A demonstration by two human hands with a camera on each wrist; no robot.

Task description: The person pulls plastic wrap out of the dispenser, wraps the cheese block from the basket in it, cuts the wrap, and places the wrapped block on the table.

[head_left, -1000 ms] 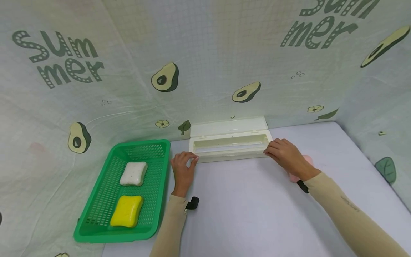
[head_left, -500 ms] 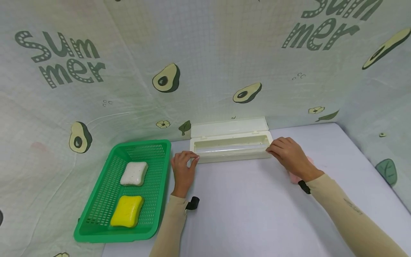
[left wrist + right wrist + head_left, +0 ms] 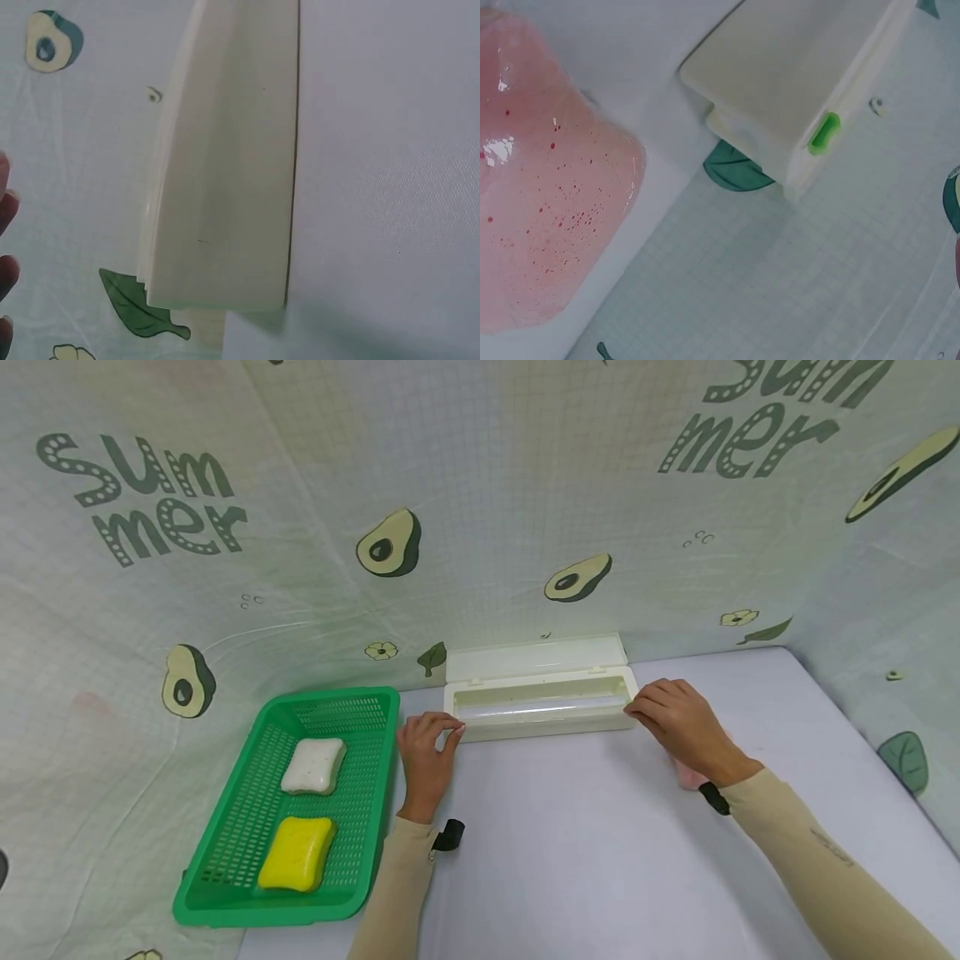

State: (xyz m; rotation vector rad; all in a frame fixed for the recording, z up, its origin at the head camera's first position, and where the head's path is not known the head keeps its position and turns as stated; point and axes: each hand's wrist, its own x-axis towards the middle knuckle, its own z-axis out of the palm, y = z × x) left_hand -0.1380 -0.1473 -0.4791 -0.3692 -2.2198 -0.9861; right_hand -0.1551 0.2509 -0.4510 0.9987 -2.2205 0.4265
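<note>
A long white dispenser box lies at the back of the table, its hinged lid tilted back against the wall cloth. Across its opening shines a strip of clear film. My left hand pinches thumb to forefinger at the front left corner, level with the film's end. At the front right corner my right hand pinches the same way. The clear film is too faint at the fingertips to trace fully. In the left wrist view, fingertips show at the left edge beside the box's front wall.
A green basket stands at left, holding a white pillow-shaped bar and a yellow one. A glossy pink bar lies under my right wrist. Patterned cloth rises behind the table.
My right hand has shifted slightly to the right. The film's shine shows more broadly across the box opening. My left hand stays almost still.
</note>
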